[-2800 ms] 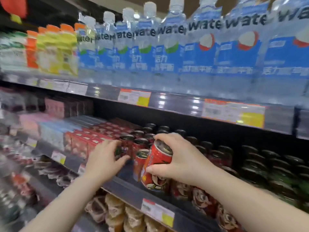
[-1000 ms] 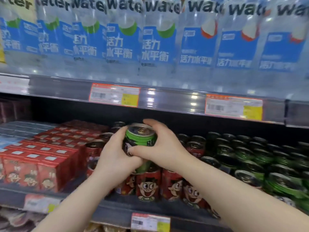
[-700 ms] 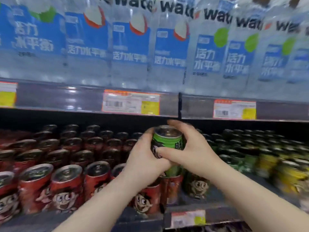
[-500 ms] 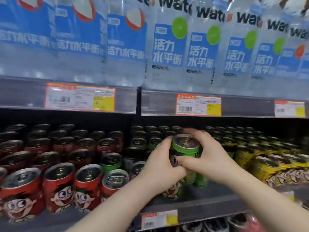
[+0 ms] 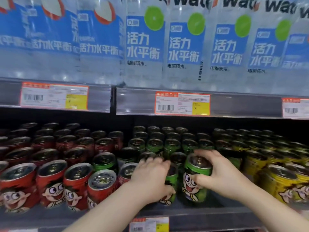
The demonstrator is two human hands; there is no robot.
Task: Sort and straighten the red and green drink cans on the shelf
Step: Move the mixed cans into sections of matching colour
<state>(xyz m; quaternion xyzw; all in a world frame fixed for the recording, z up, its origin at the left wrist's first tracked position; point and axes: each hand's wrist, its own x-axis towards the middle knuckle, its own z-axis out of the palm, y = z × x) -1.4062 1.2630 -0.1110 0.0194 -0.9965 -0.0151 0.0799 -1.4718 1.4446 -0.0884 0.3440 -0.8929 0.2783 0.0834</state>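
Red cartoon-face cans (image 5: 50,185) fill the left of the shelf and green ones (image 5: 172,146) stand right of centre. One green can (image 5: 103,160) sits among the red ones, and a red can (image 5: 100,186) in the front row leans. My right hand (image 5: 215,174) grips a green can (image 5: 195,186) at its rim and side; that can stands upright at the shelf front. My left hand (image 5: 150,178) wraps round the neighbouring green can (image 5: 170,186), mostly hiding it.
Yellow cans (image 5: 275,181) crowd the right end of the shelf. The shelf above carries large water bottles (image 5: 143,44) and its price-tag rail (image 5: 182,104) overhangs the cans. A bare strip of shelf (image 5: 192,210) runs in front of the green cans.
Both hands carried one green can rightward from the red section and lowered it. Now it stands at the shelf front and my left hand has shifted to the can beside it.
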